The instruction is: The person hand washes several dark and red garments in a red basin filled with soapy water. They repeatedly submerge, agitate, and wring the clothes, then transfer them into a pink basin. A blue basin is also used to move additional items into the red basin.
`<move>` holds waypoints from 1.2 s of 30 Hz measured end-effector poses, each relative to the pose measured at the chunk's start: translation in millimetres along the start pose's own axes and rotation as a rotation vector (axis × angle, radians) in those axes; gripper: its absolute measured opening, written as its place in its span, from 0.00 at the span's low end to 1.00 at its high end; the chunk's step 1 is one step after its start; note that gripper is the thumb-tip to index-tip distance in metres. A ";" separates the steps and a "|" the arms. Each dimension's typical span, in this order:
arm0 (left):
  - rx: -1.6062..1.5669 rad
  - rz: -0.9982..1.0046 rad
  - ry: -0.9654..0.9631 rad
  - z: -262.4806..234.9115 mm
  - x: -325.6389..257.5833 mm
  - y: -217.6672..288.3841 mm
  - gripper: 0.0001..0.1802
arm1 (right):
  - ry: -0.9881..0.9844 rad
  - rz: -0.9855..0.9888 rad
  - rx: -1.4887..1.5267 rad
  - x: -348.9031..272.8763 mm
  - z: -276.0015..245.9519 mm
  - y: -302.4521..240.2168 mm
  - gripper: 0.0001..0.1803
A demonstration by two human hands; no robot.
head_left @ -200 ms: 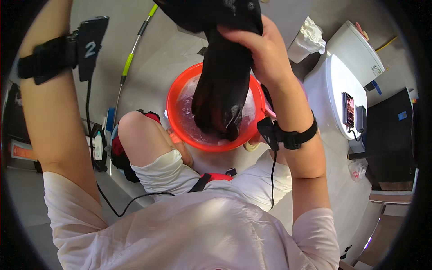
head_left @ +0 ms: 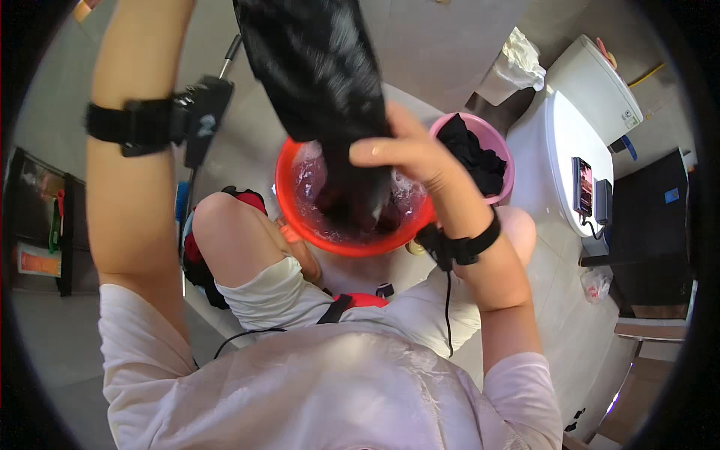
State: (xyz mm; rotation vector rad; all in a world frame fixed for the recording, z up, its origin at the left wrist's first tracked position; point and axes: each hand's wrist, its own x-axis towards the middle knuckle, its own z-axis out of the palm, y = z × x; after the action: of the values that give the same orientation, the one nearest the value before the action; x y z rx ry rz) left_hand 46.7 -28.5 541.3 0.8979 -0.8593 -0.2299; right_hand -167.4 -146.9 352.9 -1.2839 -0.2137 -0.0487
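A wet black garment (head_left: 322, 90) hangs from the top edge of the view, its lower end in the red basin (head_left: 289, 206) of sudsy water. My right hand (head_left: 409, 154) is wrapped round the cloth from the right, just above the basin, with the thumb across its front. My left arm reaches up past the top edge, so my left hand is out of view. What holds the upper end of the garment is also hidden.
Right of the basin stands a pink tub (head_left: 501, 161) with black clothes (head_left: 472, 157). A white toilet (head_left: 559, 165) with a phone (head_left: 582, 186) on its lid is at the right. Beyond it is a bin with a white liner (head_left: 521, 60). Dark clothing (head_left: 199, 259) lies by my left knee.
My right hand has slid down the garment toward the basin. The garment has shifted left, uncovering the pink tub. My left arm has moved right.
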 end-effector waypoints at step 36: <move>0.404 -1.399 0.598 -136.0 -319.6 -427.0 0.50 | 0.294 1.052 -1.136 22.6 -232.7 412.0 0.26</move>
State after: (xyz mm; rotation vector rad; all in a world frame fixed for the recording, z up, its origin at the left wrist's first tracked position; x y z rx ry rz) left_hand 7.9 -51.7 -7.3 1.7268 0.4252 -0.9481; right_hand -50.9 -249.9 -94.5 -2.3385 0.8835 0.6187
